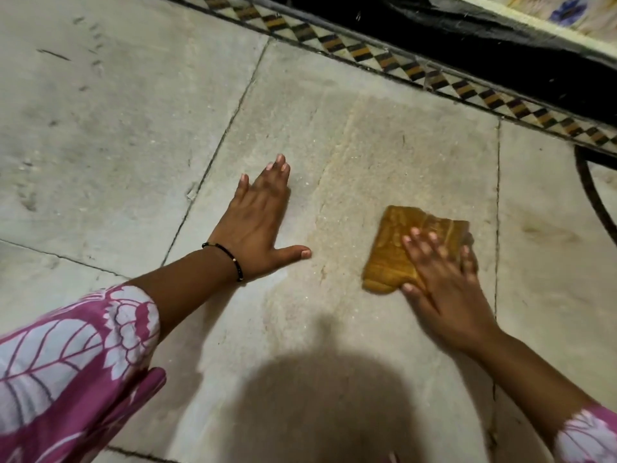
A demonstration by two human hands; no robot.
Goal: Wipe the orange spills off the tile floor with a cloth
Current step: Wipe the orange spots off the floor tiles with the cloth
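A folded cloth (397,248), stained orange-brown, lies flat on the pale tile floor (334,329). My right hand (447,285) presses down on its right half with fingers spread and straight; the hand is motion-blurred. A faint yellowish wet smear (360,155) spreads over the tile above and left of the cloth. My left hand (257,222) rests flat on the floor to the left of the cloth, palm down, thumb out toward it, apart from the cloth.
A patterned border strip of black, orange and white diamonds (417,70) runs diagonally across the top right, with a dark band (500,45) beyond it. A curved black line (591,192) marks the floor at the right edge. Tile joints cross the floor. My shadow falls at the bottom centre.
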